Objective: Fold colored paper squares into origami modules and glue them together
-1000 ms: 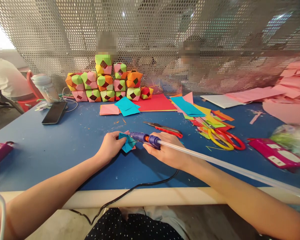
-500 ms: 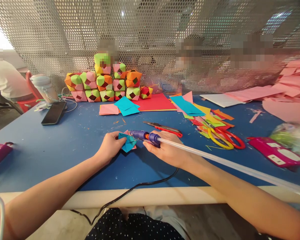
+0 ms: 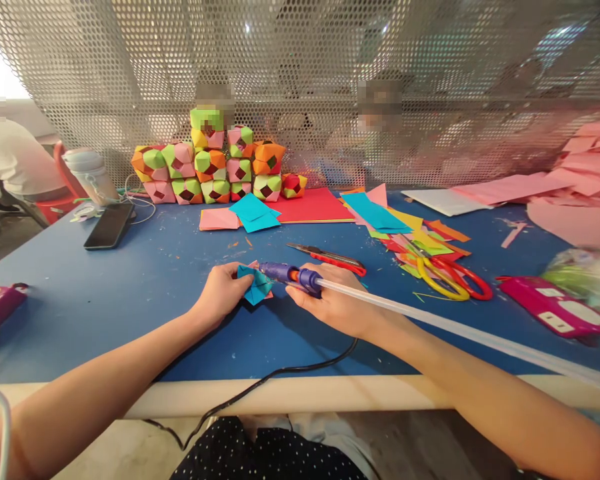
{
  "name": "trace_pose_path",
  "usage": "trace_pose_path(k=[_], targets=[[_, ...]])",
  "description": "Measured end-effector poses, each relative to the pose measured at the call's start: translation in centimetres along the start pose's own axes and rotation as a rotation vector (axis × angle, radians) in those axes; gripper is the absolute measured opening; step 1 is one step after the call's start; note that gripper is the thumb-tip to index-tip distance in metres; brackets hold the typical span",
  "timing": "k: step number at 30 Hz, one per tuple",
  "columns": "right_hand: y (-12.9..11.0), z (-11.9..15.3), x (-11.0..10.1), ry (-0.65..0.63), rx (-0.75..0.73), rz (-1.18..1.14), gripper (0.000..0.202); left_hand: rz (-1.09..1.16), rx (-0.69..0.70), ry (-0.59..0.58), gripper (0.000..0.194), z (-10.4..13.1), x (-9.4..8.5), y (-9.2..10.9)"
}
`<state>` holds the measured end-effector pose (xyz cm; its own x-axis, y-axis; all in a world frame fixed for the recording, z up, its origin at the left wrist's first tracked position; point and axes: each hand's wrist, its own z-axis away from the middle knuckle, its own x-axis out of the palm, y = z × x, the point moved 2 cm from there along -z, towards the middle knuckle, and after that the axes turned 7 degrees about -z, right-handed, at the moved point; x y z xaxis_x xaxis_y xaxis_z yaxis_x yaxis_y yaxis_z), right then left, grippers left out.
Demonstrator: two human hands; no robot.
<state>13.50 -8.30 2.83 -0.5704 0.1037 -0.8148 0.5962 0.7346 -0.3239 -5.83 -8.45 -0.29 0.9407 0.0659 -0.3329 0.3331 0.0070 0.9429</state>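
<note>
My left hand pinches a folded blue paper piece, with some pink paper showing at its edges. In my right hand is a dark blue hot glue gun, gripped around its handle. Its tip reaches the upper right edge of the folded paper; whether it touches, I cannot tell. A long clear glue stick runs out of the gun's back over my right forearm. Just beyond my right hand lies a red utility knife.
Folded paper balls stand stacked at the back by the perforated screen. Yellow and red scissors lie on paper scraps at right. A phone and bottle are at left. A black cord crosses the table's front edge.
Almost nothing differs. Both hands keep their places, with the glue gun's tip still at the blue paper. The whole view has shifted very slightly.
</note>
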Motion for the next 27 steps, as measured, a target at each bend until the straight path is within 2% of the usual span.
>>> trace_pose_path(k=[5,14,18,22,24,27], targets=[[-0.1,0.1,-0.1,-0.042,0.033,0.018,0.025,-0.059,0.036,0.007,0.011,0.0,-0.1,0.2],[0.0,0.0,-0.4,-0.049,0.069,-0.002,0.025,0.036,0.0,-0.003,0.009,0.0,0.0,-0.1],[0.6,-0.1,-0.4,-0.051,0.149,-0.058,0.027,0.136,-0.066,0.037,0.005,-0.1,0.0,0.0],[1.8,-0.4,0.0,0.036,0.161,-0.143,0.033,0.282,-0.122,0.035,0.008,-0.2,0.0,0.0],[2.5,-0.8,0.7,0.044,0.22,-0.104,0.037,0.377,-0.147,0.011,0.01,-0.1,0.1,0.1],[3.2,-1.3,1.7,-0.031,0.311,0.019,0.038,0.47,-0.172,-0.016,0.01,0.1,0.3,0.4]])
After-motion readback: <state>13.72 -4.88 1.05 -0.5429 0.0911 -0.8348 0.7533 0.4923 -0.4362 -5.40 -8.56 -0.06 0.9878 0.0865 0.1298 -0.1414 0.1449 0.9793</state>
